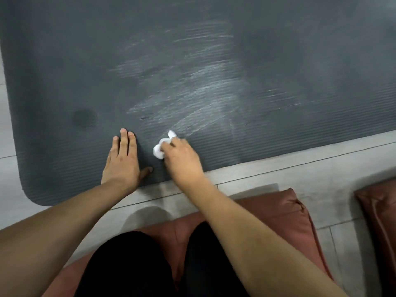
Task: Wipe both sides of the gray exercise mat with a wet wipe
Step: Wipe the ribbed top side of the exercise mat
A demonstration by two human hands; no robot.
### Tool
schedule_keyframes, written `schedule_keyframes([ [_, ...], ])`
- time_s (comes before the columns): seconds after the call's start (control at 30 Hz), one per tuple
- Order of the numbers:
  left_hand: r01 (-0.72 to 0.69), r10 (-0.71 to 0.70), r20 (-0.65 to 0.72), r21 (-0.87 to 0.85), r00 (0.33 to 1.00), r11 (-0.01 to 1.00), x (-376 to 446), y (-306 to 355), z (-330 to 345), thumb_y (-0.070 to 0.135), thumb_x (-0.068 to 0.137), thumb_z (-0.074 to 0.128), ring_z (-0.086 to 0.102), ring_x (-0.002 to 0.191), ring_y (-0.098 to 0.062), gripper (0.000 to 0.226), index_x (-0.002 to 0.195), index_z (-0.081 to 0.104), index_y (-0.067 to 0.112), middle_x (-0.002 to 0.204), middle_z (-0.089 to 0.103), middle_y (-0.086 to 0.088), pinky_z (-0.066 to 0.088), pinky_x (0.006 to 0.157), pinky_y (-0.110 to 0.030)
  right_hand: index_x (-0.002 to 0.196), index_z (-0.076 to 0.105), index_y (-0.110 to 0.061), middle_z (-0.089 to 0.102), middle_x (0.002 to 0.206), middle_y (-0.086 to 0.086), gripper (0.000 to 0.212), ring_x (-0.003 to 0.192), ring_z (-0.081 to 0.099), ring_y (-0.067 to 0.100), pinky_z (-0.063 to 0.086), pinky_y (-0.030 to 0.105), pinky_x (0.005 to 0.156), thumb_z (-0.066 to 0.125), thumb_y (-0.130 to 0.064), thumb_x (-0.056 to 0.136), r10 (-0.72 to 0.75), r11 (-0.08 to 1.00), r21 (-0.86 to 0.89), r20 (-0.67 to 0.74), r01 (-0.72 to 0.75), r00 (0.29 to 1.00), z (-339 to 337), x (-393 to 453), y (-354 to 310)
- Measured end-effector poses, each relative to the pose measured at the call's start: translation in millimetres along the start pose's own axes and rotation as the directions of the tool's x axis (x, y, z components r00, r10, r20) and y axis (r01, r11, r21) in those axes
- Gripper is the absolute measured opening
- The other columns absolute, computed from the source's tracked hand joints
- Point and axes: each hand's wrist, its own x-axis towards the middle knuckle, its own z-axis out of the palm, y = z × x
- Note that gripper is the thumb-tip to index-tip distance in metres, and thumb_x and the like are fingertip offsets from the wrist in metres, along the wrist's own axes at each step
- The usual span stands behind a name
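L hand (122,161) flat on gray mat (214,61) — R hand (182,156) round balled wipe (159,150).

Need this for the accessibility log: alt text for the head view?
A person's right hand wipes a gray exercise mat with a crumpled white wet wipe while the left hand presses flat beside it. Pale streaks cross the mat's middle; the person kneels on a reddish-brown cushion on a light floor.

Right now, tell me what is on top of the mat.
On the mat: the left hand pressed flat, the right hand gripping a bunched white wipe, and pale streaks. The mat under both hands is hidden.
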Motion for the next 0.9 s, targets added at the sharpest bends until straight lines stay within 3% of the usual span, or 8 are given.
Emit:
schedule_keyframes([
  [0.13,0.006,-0.006,0.015,0.030,1.000,1.000,-0.9,1.6,-3.5,0.056,0.094,0.061,-0.010,0.157,-0.035,0.111,0.160,-0.014,0.007,0.169,-0.019,-0.012,0.004,0.128,-0.042,0.096,0.063,-0.019,0.056,0.110,0.009,0.020,0.089,0.055,0.032,0.042,0.034,0.069,0.050,-0.011,0.082,0.301,0.939,-0.119,-0.175,-0.324,0.937,-65.5,2.8,111.1],
  [0.23,0.016,-0.017,0.016,0.053,1.000,0.998,-0.3,3.6,-3.9,0.056,0.094,0.061,-0.009,0.156,-0.036,0.112,0.160,-0.015,0.005,0.168,-0.020,-0.013,0.004,0.128,-0.042,0.100,0.062,-0.016,0.056,0.107,0.011,0.020,0.094,0.056,0.034,0.040,0.034,0.074,0.049,-0.011,0.085,0.600,0.766,-0.019,-0.339,-0.643,0.725,-115.0,-4.0,171.2],
  [0.3,0.015,-0.016,0.022,0.062,1.000,0.998,0.5,5.2,-4.2,0.056,0.094,0.061,-0.009,0.156,-0.037,0.113,0.159,-0.015,0.004,0.168,-0.019,-0.014,0.005,0.128,-0.043,0.102,0.060,-0.014,0.056,0.104,0.014,0.020,0.093,0.056,0.036,0.038,0.034,0.072,0.050,-0.010,0.085,0.656,0.711,-0.003,-0.359,-0.703,0.664,-116.1,1.4,168.6],
  [0.47,0.047,-0.049,0.043,0.043,0.998,0.998,0.5,9.3,-11.0,0.051,0.091,0.068,-0.006,0.156,-0.038,0.116,0.160,-0.012,0.004,0.169,-0.017,-0.014,0.009,0.128,-0.046,0.109,0.059,-0.015,0.055,0.108,0.013,0.029,0.090,0.059,0.031,0.047,0.035,0.073,0.052,-0.006,0.083,0.256,0.965,-0.073,0.038,-0.253,0.966,-32.6,5.3,47.7],
  [0.57,0.101,-0.103,0.091,0.030,0.990,0.994,1.8,18.5,-16.5,0.040,0.093,0.071,-0.005,0.157,-0.036,0.112,0.160,-0.011,0.004,0.169,-0.020,-0.011,0.018,0.126,-0.048,0.113,0.055,-0.013,0.051,0.109,0.013,0.023,0.097,0.053,0.033,0.045,0.041,0.074,0.053,-0.012,0.090,-0.036,0.999,-0.011,0.271,0.040,0.962,-5.0,-11.1,-21.3],
  [0.67,0.155,-0.160,0.114,0.047,0.981,0.987,4.4,32.5,-26.5,0.037,0.092,0.073,0.003,0.156,-0.038,0.111,0.160,-0.007,0.001,0.168,-0.016,-0.015,0.023,0.124,-0.050,0.109,0.055,-0.011,0.051,0.107,0.014,0.020,0.099,0.052,0.034,0.044,0.042,0.073,0.052,-0.011,0.090,-0.101,0.994,-0.007,0.241,0.105,0.965,-13.2,-10.5,-6.0],
  [0.8,0.158,-0.158,0.035,-0.008,0.987,0.987,6.9,54.3,-38.5,0.036,0.089,0.072,0.016,0.150,-0.043,0.095,0.158,0.014,0.005,0.168,0.001,-0.015,0.033,0.116,-0.058,0.101,0.059,-0.017,0.056,0.104,0.013,0.022,0.092,0.054,0.033,0.050,0.038,0.074,0.056,-0.013,0.080,0.241,0.969,-0.056,-0.001,-0.240,0.971,-60.7,-3.3,103.0],
  [0.9,0.017,-0.019,-0.049,-0.039,0.999,0.999,15.2,73.6,-45.5,0.039,0.087,0.071,0.015,0.151,-0.041,0.091,0.158,0.018,0.017,0.168,0.005,-0.010,0.035,0.113,-0.062,0.100,0.057,-0.016,0.054,0.103,0.014,0.018,0.088,0.056,0.036,0.045,0.036,0.074,0.054,-0.011,0.082,0.571,0.802,-0.006,-0.281,-0.597,0.771,-115.2,-6.9,185.5],
])
